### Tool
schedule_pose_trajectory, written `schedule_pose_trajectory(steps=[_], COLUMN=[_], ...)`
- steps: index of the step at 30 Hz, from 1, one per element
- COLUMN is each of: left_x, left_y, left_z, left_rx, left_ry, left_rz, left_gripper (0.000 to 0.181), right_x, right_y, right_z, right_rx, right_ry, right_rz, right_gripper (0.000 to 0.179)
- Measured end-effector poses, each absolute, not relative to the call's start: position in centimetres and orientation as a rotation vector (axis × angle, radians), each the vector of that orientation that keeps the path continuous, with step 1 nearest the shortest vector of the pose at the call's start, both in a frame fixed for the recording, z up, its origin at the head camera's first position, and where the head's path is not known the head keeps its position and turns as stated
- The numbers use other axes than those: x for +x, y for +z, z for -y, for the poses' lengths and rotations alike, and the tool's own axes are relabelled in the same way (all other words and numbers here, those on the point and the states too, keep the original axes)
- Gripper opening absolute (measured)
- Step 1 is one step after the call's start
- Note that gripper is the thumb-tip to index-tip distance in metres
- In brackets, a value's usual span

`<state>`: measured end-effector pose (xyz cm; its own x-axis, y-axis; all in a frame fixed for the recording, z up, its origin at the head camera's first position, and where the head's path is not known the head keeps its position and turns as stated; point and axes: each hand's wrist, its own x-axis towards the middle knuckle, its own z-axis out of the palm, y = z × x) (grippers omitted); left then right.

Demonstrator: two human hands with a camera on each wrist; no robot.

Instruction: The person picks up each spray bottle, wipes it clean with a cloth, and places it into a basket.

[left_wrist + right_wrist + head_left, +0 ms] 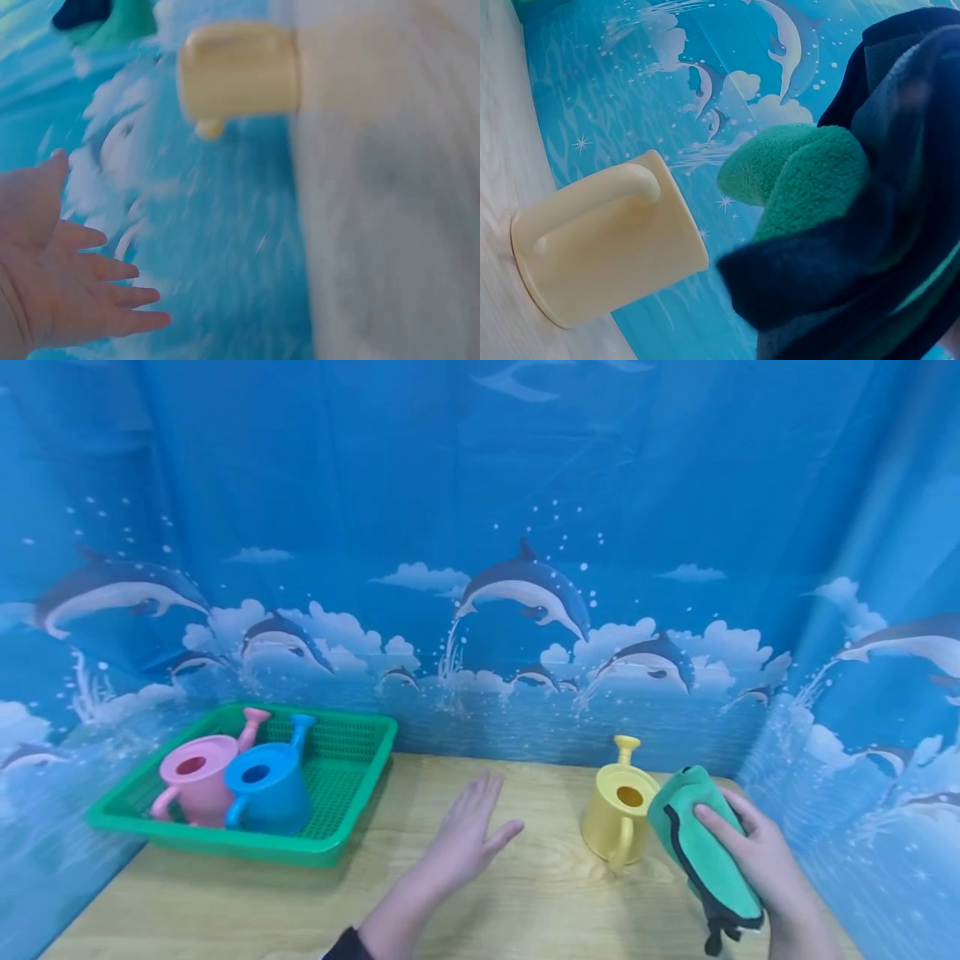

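A folded green cloth with black edging [705, 843] is gripped in my right hand [772, 864], thumb on its near face. In the right wrist view, the fuzzy cloth [817, 176] covers most of that hand. Just left of the cloth, a yellow watering can [611, 831] stands upright on the table, spout toward the back and handle toward me. My left hand [465, 831] is over the middle of the table with fingers spread and nothing held. The left wrist view shows the left palm [67, 292] apart from the yellow can [240, 71].
A green plastic basket [330, 852] stands at the table's left, holding a pink watering can [206, 793] and a blue watering can [273, 797]. A blue dolphin-print curtain [480, 485] encloses the back and sides of the wooden table [547, 902].
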<state>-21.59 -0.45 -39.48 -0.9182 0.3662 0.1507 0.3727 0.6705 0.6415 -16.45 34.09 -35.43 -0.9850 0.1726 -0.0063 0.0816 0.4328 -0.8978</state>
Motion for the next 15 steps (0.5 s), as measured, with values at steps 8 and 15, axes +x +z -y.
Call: schedule_pose_trajectory(steps=[8, 15], left_x=[-21.7, -21.9], left_y=[-42.1, -42.9], left_z=[-5.1, -8.0], left_rx=[-0.812, -0.746], left_ry=[-1.307, -1.588], left_rz=[2.877, 2.859], left_gripper=[0.078, 0.071], right_x=[-16.7, -17.0], right_y=[-35.5, -35.5], right_z=[-35.0, -35.6], right_rx=[-0.259, -0.300], right_ry=[1.554, 1.493], right_rz=[2.610, 2.670], right_gripper=[0.067, 0.074])
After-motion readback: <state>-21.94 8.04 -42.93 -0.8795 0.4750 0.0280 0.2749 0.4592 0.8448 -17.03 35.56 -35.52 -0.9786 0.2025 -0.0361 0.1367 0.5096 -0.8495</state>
